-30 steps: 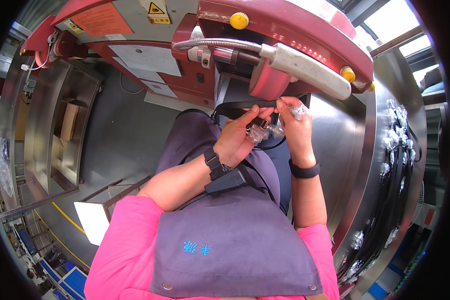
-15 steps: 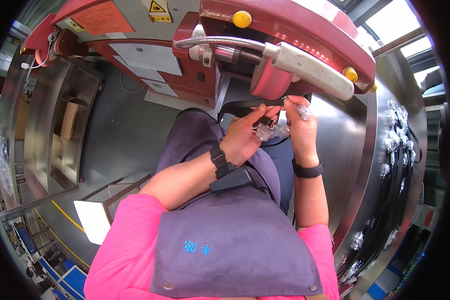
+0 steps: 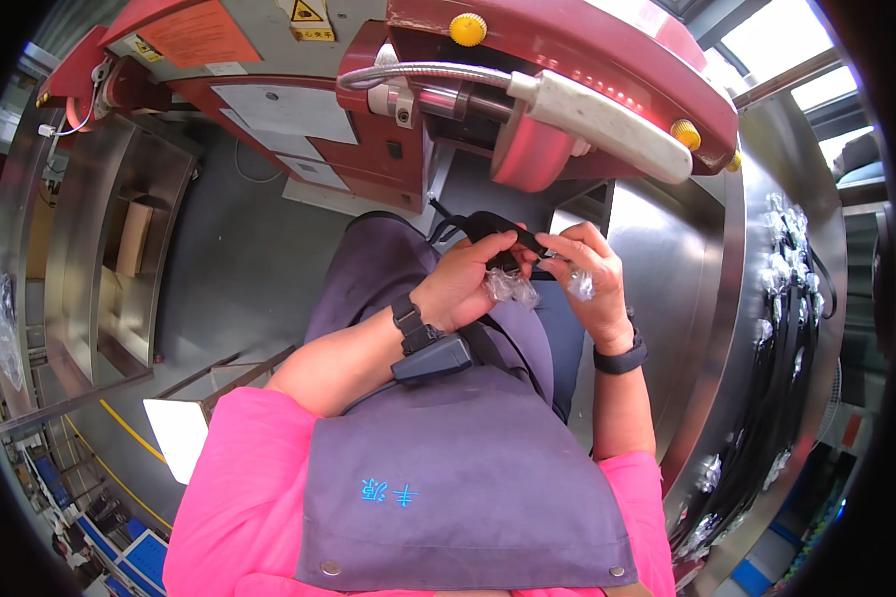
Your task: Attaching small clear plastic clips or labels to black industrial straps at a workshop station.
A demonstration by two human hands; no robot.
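Both of my hands are held over my lap, just below a pinkish wheel (image 3: 530, 157) on the red machine. A black belt (image 3: 490, 225) loops up between them, its strap folded and hanging toward my left knee. My left hand (image 3: 460, 283) grips it with the thumb on top, and crumpled clear plastic film (image 3: 513, 289) bulges under its fingers. My right hand (image 3: 597, 289) pinches the belt near one end. Another bit of clear film sits against the right palm. The fingers partly hide the buckle area.
The machine's red housing (image 3: 567, 45) and a pale handle-shaped guard (image 3: 607, 124) overhang my hands. Several black belts with film-wrapped ends lie on the metal bench (image 3: 682, 298) at right. A metal rack (image 3: 119, 249) stands at left, and a white panel (image 3: 177, 438) is near my left elbow.
Both hands have come down and away from the wheel, bringing the belt with them. The strap, stretched between the hands before, is now bent into a loop. My right wrist has turned inward.
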